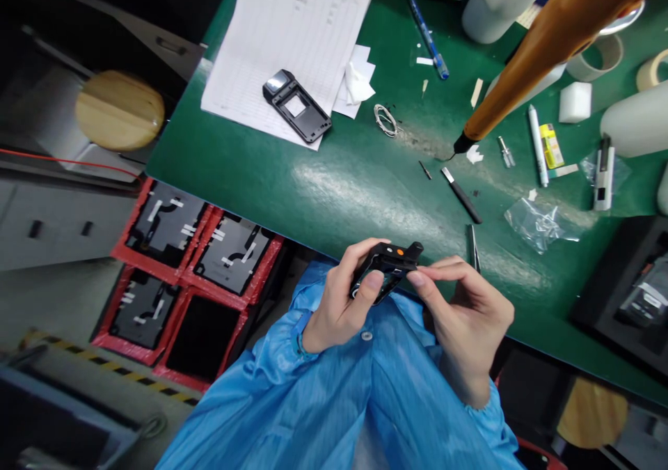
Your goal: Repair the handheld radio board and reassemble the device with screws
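Observation:
A small black handheld device [392,260] with a stubby knob and an orange button on its end rests in my left hand [347,296], tilted over my lap at the table edge. My left fingers wrap its far side and the thumb lies across its front. At the device's right edge, the thumb and forefinger of my right hand [464,310] are pinched together, touching it; any small part between the fingertips is hidden. Just beyond that hand lies a pair of tweezers [473,247]. A black housing shell [298,108] with a square window lies on the paper sheets.
An orange electric screwdriver [516,66] hangs tip down over the green table [334,184]. A black-handled blade tool [462,195], a bit [425,170] and a plastic bag [540,223] lie nearby. Red-wrapped trays [180,275] with flat panels stand at left; a black case [626,303] is at right.

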Motion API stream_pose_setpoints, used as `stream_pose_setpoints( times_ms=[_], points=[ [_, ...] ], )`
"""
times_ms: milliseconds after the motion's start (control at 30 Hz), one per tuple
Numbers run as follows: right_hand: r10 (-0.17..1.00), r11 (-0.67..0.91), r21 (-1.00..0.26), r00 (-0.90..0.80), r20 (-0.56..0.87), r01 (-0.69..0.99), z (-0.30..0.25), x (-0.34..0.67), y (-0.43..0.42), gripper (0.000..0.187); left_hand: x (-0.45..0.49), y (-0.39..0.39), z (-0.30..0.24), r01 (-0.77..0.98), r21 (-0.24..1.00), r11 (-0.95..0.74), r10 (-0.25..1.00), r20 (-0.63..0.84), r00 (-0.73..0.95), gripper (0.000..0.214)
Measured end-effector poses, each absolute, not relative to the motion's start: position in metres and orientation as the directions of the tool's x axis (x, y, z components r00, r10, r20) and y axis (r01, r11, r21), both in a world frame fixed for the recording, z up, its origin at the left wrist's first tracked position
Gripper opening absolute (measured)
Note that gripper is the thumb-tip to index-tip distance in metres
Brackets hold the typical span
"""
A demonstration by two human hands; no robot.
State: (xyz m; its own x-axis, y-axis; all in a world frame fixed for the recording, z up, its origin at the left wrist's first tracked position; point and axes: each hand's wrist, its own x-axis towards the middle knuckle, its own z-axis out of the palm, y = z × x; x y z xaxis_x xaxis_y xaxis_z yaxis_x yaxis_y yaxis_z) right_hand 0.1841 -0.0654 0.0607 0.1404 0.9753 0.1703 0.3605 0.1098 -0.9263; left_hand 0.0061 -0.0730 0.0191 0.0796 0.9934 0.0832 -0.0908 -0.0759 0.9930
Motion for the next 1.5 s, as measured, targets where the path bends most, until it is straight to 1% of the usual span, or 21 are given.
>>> stream_pose_setpoints(
  times_ms=[100, 200, 267, 300, 333, 400, 433, 533, 667, 767, 967, 1067, 1200, 1333, 1500],
  points=[
    [0.979, 0.068, -0.947, 0.161, 0.123, 0.315, 0.062, 0.183, -0.065, 0.023, 0.007, -0.072, 0.020, -0.092, 0.994, -0.065, 0.993, 0.073, 0.089, 0.034],
    [0.977, 0.048, -0.963, 0.189, 0.101, 0.264, 0.059, 0.182, -0.065, 0.023, 0.008, -0.072, 0.021, -0.099, 0.995, 0.002, 0.996, 0.007, 0.087, 0.034],
    [0.983, 0.035, -0.966, 0.164, 0.079, 0.257, 0.055, 0.183, -0.065, 0.030, 0.008, -0.072, 0.022, -0.124, 0.991, 0.054, 0.996, -0.044, 0.084, 0.036],
    [0.990, 0.037, -0.963, 0.124, 0.072, 0.267, 0.054, 0.183, -0.065, 0.031, 0.009, -0.072, 0.023, -0.144, 0.986, 0.078, 0.994, -0.066, 0.085, 0.037],
    [0.994, 0.051, -0.957, 0.075, 0.076, 0.286, 0.053, 0.184, -0.064, 0.027, 0.009, -0.072, 0.023, -0.165, 0.981, 0.099, 0.993, -0.086, 0.086, 0.038],
    [0.994, 0.110, -0.936, -0.013, 0.112, 0.334, 0.051, 0.186, -0.063, 0.010, 0.009, -0.071, 0.025, -0.193, 0.971, 0.143, 0.988, -0.127, 0.092, 0.042],
    [0.989, 0.145, -0.922, -0.036, 0.141, 0.360, 0.051, 0.186, -0.062, 0.006, 0.009, -0.070, 0.026, -0.197, 0.966, 0.166, 0.984, -0.149, 0.096, 0.045],
    [0.977, 0.202, -0.886, -0.024, 0.212, 0.417, 0.050, 0.184, -0.060, 0.008, 0.009, -0.069, 0.028, -0.202, 0.954, 0.223, 0.973, -0.206, 0.101, 0.051],
    [0.977, 0.203, -0.895, -0.016, 0.214, 0.398, 0.047, 0.181, -0.060, 0.008, 0.010, -0.067, 0.031, -0.222, 0.937, 0.269, 0.962, -0.253, 0.097, 0.053],
    [0.984, 0.178, -0.920, -0.041, 0.175, 0.350, 0.045, 0.181, -0.059, 0.013, 0.011, -0.067, 0.032, -0.245, 0.919, 0.309, 0.951, -0.290, 0.109, 0.056],
    [0.994, 0.097, -0.960, -0.069, 0.081, 0.264, 0.044, 0.183, -0.057, 0.034, 0.010, -0.064, 0.037, -0.273, 0.868, 0.415, 0.908, -0.379, 0.178, 0.066],
    [0.997, 0.055, -0.970, -0.060, 0.042, 0.235, 0.045, 0.182, -0.057, 0.040, 0.007, -0.063, 0.041, -0.273, 0.855, 0.440, 0.895, -0.393, 0.212, 0.064],
    [0.999, 0.022, -0.978, -0.043, 0.014, 0.206, 0.047, 0.179, -0.059, 0.043, 0.006, -0.061, 0.044, -0.298, 0.844, 0.445, 0.891, -0.385, 0.239, 0.060],
    [0.999, 0.036, -0.981, -0.005, 0.036, 0.191, 0.051, 0.176, -0.062, 0.042, 0.006, -0.061, 0.047, -0.338, 0.842, 0.420, 0.901, -0.341, 0.269, 0.055],
    [0.996, 0.088, -0.975, 0.012, 0.092, 0.205, 0.062, 0.176, -0.065, 0.044, 0.006, -0.065, 0.056, -0.332, 0.871, 0.364, 0.925, -0.294, 0.242, 0.048]
  ],
)
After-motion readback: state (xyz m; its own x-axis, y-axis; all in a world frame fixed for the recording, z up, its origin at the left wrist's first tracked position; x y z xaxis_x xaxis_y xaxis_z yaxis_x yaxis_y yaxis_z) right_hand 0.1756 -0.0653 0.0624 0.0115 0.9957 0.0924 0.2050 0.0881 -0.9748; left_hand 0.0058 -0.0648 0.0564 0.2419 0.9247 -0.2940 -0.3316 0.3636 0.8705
